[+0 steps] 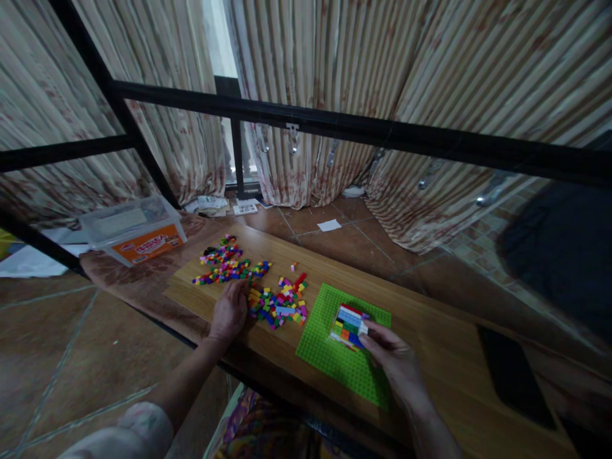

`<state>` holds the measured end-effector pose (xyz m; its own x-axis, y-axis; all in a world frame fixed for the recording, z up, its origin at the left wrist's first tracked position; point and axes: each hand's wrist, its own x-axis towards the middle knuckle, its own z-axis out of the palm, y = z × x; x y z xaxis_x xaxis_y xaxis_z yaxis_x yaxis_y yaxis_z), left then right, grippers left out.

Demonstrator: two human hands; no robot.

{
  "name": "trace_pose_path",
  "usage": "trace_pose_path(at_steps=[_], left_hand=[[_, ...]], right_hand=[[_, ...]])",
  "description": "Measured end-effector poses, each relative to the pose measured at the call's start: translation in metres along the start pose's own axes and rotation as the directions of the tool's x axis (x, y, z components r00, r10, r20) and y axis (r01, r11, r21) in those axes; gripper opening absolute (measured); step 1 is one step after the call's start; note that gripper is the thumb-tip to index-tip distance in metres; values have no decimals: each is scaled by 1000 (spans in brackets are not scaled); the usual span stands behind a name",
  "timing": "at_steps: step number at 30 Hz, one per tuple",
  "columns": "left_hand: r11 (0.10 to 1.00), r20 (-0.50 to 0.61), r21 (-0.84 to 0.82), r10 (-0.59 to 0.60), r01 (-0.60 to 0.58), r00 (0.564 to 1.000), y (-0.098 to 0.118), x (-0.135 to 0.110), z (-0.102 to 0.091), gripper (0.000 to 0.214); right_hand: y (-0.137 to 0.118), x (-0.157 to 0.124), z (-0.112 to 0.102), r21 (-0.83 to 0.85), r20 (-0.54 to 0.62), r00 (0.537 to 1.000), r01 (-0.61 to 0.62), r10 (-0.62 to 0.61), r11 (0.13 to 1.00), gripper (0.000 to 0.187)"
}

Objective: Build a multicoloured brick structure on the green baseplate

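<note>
A green baseplate (pixel 318 344) lies on the wooden board, with a small block build (pixel 348 324) of red, blue, yellow, orange and white toy bricks on it. My right hand (pixel 394 360) reaches over the plate's right side, thumb and fingers pinched on a white brick (pixel 364 328) at the build's right edge. Whether that brick is joined to the build, I cannot tell. To the left, my left hand (pixel 230 310) rests at a loose pile of colourful bricks (pixel 277 306). Its fingers are curled together, and whatever is between them is hidden.
A second heap of bricks (pixel 229 264) spreads over the wooden board's (pixel 430 331) left part. Beyond it stands a clear plastic tub (pixel 134 226) with an orange label. A black flat object (pixel 514 373) lies at the right. A black metal rail (pixel 335 124) crosses before the curtains.
</note>
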<state>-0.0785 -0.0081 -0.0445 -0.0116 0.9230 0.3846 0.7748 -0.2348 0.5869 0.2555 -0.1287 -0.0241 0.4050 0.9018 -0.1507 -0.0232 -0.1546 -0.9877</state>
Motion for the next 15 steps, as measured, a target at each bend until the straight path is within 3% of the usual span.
trace_pose_path(at_steps=[3,8,10,13,15], left_hand=[[1000,-1,-17,3,-3,1000,-1,0,1,35],[1000,12,-24,-17,17,1000,-3,-1,4,34],[999,14,-28,-25,26,1000,-3,-1,4,34],[999,21,-29,-34,34,999,-2,-1,4,34],[999,25,-30,-40,40,999,-1,-2,4,34]], right_hand=[[-1,-4,-2,2,-28,1000,10,-10,1000,51],[-8,-6,-13,70,-326,945,40,-15,997,52],[-14,-4,-14,-6,-379,923,69,-66,998,51],[-26,4,-7,-239,-382,902,114,-201,964,47],[-35,13,3,-340,-307,907,179,-289,923,45]])
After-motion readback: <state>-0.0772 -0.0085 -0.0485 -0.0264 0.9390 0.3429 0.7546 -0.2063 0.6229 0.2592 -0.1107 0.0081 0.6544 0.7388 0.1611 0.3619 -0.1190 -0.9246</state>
